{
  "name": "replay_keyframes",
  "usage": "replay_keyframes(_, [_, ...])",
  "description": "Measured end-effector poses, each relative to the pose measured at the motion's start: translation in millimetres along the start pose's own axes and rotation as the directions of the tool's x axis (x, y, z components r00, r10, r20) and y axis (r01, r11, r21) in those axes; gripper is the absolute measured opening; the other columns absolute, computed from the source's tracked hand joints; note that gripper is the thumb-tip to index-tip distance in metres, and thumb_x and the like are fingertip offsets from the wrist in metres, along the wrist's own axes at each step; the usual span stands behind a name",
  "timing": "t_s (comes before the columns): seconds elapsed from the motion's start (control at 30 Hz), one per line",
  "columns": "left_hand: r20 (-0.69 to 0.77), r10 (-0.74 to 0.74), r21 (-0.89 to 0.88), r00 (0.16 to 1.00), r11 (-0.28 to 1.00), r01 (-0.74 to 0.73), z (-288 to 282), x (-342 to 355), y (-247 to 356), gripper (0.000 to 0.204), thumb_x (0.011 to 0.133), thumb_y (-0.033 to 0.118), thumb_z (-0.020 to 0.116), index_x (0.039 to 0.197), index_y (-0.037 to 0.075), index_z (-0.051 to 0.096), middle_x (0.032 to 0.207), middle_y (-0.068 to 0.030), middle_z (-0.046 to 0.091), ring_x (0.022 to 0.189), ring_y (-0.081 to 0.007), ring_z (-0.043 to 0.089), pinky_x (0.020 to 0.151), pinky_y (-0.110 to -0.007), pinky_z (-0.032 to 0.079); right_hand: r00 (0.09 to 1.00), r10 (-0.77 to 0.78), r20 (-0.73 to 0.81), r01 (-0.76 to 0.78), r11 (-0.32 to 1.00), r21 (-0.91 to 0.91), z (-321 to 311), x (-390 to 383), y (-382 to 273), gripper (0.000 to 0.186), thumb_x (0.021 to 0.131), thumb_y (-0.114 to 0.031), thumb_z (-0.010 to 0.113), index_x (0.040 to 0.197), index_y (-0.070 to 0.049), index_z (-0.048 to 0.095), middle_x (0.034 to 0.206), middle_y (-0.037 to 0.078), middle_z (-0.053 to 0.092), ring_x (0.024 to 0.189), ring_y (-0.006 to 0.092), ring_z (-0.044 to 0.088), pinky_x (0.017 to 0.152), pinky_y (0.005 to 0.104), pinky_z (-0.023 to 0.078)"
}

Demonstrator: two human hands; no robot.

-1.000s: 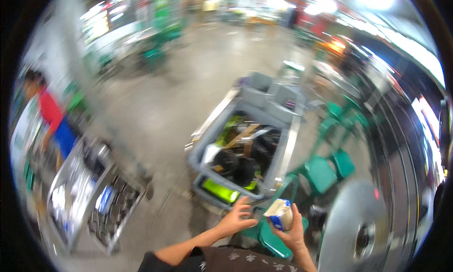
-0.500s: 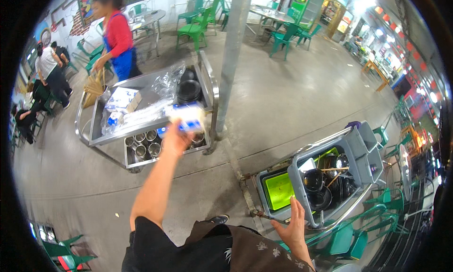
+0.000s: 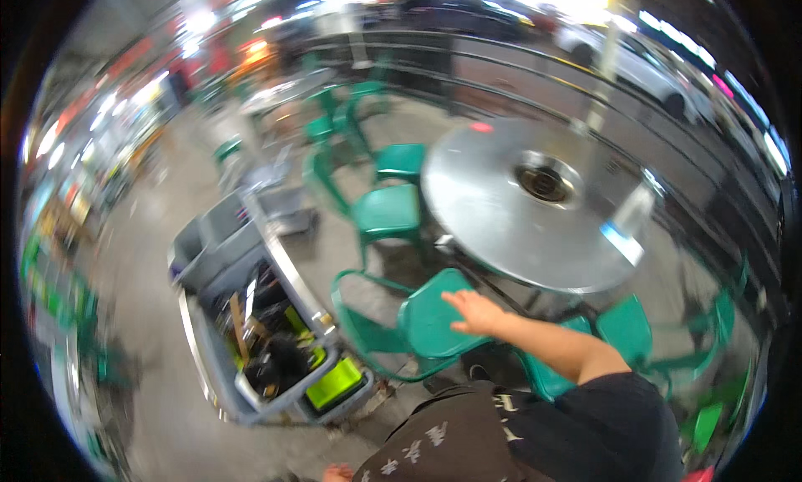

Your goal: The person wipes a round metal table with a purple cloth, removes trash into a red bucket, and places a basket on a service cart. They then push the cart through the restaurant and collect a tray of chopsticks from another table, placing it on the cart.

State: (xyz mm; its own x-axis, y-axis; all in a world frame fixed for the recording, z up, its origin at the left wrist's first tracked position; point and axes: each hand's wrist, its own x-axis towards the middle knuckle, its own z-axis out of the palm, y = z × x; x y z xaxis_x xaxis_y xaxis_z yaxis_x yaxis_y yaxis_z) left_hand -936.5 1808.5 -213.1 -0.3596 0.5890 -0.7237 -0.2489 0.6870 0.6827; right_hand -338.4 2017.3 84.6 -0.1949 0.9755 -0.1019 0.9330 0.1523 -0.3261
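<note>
My right hand point(image 3: 474, 312) reaches out over the seat of a green metal chair point(image 3: 441, 319), fingers stretched forward and nothing visible in them. At the lower edge only a small blurred part of my left hand point(image 3: 338, 472) shows; its fingers cannot be made out. Beyond the chair stands a round metal table point(image 3: 493, 198) with a dark round recess point(image 3: 545, 183) at its centre. A white and blue pack point(image 3: 622, 243) lies near its right rim. To the left is a cart with a grey bin point(image 3: 296, 392) of black dishes point(image 3: 276, 367) and a lime-green tray point(image 3: 334, 384).
Several green chairs surround the table, one green chair point(image 3: 384, 210) at its left. Smaller grey bins point(image 3: 219, 231) sit at the cart's far end. A metal railing point(image 3: 501, 89) runs behind, with a parked white car point(image 3: 643, 68) past it. Much is blurred by motion.
The view has swung right, from the metal trolley to the round table. My left hand, which held a white and blue pack, has dropped to the lower edge. My right hand has stretched forward.
</note>
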Motion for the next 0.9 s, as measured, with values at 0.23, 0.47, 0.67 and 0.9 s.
replay_keyframes(0.23, [0.451, -0.011, 0.557, 0.893, 0.785, -0.272, 303, -58, 192, 0.025, 0.090, 0.026, 0.056, 0.095, 0.003, 0.065, 0.089, -0.0141, 0.066, 0.074, -0.0272, 0.064, 0.063, -0.043, 0.052, 0.220, 0.714, -0.665, -0.705, 0.587, 0.397, -80, -172, 336, 0.068, 0.077, -0.025, 0.071, 0.133, 0.003, 0.043, 0.117, 0.031, 0.058, 0.109, 0.0461, 0.057, 0.093, 0.0499, 0.048])
replay_keyframes(0.47, [0.271, -0.091, 0.767, 0.958, 0.622, -0.158, 341, -70, 225, 0.024, 0.090, 0.026, 0.059, 0.098, 0.005, 0.066, 0.088, -0.0132, 0.067, 0.070, -0.0263, 0.064, 0.057, -0.043, 0.053, -0.464, 0.751, -0.469, -0.681, 0.037, 0.732, -201, -301, 545, 0.069, 0.081, -0.030, 0.066, 0.139, -0.002, 0.042, 0.129, 0.029, 0.054, 0.119, 0.0445, 0.054, 0.101, 0.0477, 0.045])
replay_keyframes(0.67, [0.562, -0.182, 0.827, 0.807, 0.104, -0.552, 229, -60, 204, 0.024, 0.089, 0.026, 0.061, 0.101, 0.006, 0.067, 0.087, -0.0124, 0.067, 0.067, -0.0256, 0.065, 0.052, -0.043, 0.053, -0.289, 0.822, -0.490, -0.617, 0.232, 0.752, -214, -392, 711, 0.055, 0.086, -0.014, 0.058, 0.138, -0.002, 0.047, 0.135, 0.017, 0.054, 0.121, 0.0299, 0.052, 0.104, 0.0387, 0.040])
replay_keyframes(0.9, [-0.052, -0.363, 0.829, 0.930, 0.503, 0.243, 224, -179, 193, 0.028, 0.091, 0.016, 0.056, 0.116, 0.004, 0.061, 0.088, -0.0144, 0.066, 0.069, -0.0277, 0.066, 0.056, -0.042, 0.057, 0.072, 0.867, -0.493, -0.557, 0.445, 0.701, -210, -419, 830, 0.056, 0.090, -0.035, 0.058, 0.134, 0.001, 0.054, 0.131, 0.017, 0.060, 0.118, 0.0282, 0.055, 0.098, 0.0360, 0.041])
